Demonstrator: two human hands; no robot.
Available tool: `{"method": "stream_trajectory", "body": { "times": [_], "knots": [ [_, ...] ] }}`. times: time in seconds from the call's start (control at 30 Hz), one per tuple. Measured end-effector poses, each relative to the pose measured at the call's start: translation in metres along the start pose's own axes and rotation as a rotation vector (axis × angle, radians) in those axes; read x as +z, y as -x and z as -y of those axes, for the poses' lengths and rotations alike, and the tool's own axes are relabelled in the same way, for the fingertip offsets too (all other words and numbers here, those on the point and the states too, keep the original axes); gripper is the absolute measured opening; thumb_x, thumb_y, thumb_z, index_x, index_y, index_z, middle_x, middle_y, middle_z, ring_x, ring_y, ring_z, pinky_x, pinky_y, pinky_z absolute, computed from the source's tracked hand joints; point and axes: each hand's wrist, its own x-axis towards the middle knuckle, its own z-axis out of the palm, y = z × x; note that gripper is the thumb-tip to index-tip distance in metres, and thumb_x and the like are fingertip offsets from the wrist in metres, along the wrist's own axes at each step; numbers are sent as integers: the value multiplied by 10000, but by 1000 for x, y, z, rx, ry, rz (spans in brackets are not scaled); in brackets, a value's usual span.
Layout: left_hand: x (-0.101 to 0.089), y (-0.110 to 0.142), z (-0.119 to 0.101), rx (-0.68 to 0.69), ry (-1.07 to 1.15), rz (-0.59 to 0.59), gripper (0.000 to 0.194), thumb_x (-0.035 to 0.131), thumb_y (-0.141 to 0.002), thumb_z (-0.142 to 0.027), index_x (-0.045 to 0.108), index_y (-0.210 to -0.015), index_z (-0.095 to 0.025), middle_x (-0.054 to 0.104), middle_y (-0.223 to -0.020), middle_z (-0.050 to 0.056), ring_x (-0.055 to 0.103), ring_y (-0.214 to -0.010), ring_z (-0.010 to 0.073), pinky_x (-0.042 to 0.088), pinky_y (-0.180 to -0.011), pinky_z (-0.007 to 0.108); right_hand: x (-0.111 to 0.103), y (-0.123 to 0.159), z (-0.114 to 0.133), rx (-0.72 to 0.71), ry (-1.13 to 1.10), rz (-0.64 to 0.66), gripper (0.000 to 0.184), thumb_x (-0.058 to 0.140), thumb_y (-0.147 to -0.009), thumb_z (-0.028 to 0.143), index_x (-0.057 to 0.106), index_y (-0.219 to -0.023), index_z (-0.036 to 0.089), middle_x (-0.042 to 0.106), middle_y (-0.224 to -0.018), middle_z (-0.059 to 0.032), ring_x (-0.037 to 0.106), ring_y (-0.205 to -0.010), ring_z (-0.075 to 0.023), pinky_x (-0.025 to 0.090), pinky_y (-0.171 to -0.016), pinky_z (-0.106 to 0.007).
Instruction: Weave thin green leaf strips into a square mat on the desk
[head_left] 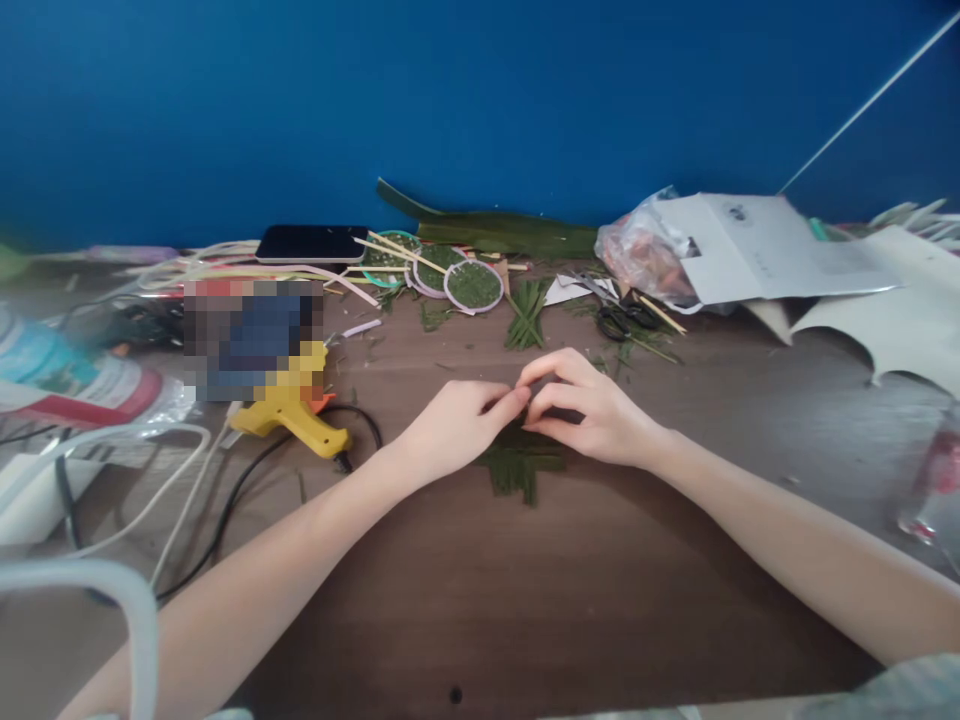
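The brown tabletop [450, 600] runs from the near edge up under the green leaf-strip piece [517, 475], which lies flat, partly covered by the hands. At this piece's far edge, the left hand [465, 425] and right hand [589, 410] meet at the fingertips. The left fingers are bent together; the right fingers arch with gaps between them. Whether either hand pinches a strip, I cannot tell. Left of the leaf-strip piece lies a yellow tool [311, 425]. Beyond the piece are crossed leaf strips [529, 320], with black-handled scissors [616, 322] beyond it to the right. Farther beyond it come round green-filled discs [474, 286], then a long leaf [517, 232] by the blue wall [480, 100].
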Motion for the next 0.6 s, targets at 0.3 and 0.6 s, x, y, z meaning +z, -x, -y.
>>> {"method": "stream_trajectory", "body": {
  "times": [0.3, 0.6],
  "knots": [
    [-1, -1, -2, -23, 59, -8, 294, 331, -868, -363, 571, -847, -194, 656, -818, 1, 578, -766, 144, 394, -711, 255, 5, 1, -4, 276, -106, 20, 74, 569, -786, 158, 535, -727, 186, 573, -731, -4, 510, -706, -121, 413, -674, -269],
    [1, -1, 10, 65, 181, 26, 275, 476, -726, -133, 382, -972, -212, 589, -874, 3, 571, -743, 107, 450, -719, 255, 13, -5, -7, 411, -19, 14, 98, 578, -760, 148, 507, -699, 177, 501, -680, 7, 457, -659, -118, 364, -602, -246]
  ]
}}
